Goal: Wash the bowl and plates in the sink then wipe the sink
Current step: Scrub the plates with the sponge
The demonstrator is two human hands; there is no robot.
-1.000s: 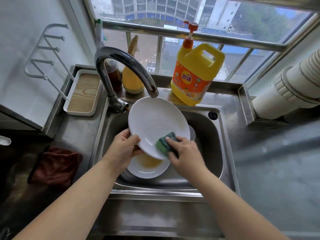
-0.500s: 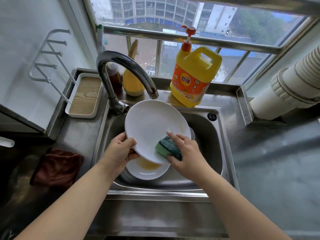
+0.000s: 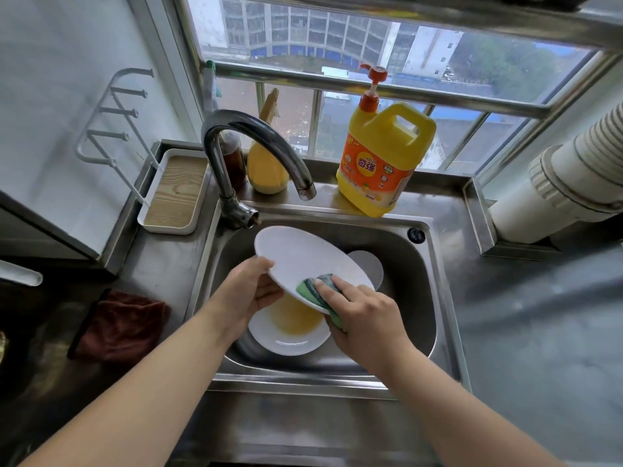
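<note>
Steel sink (image 3: 418, 298) set into the desk (image 3: 526, 332); faucet (image 3: 249, 136) arches over the basin, no water seen running. White plate (image 3: 300, 261) is held tilted above the basin, near edge low, far edge toward the faucet base. Judged rigid, glazed, moderately heavy, and breakable against the steel if dropped; likely slick once soapy, so the rim is the sensible hold, thumb on the face and fingers behind. Left hand (image 3: 249, 294) does about that: grip pinching the plate's left rim, thumb on top, fingers hidden underneath. A second dish (image 3: 286, 335) lies flat on the sink floor directly below, holding yellowish residue, unwashed by the look of it. A third white piece (image 3: 369, 267) shows partly behind the held plate; bowl or plate, cannot tell. Right hand (image 3: 364, 315) presses a green sponge (image 3: 315, 288) onto the plate's lower right edge, grip curled over it, sponge wrapping the rim. Sponge judged soft, light, compressible, wet. Yellow detergent jug (image 3: 381, 163) stands on the back ledge. Dark red cloth (image 3: 121, 326) lies on the desk at left, well apart from the sink.
</note>
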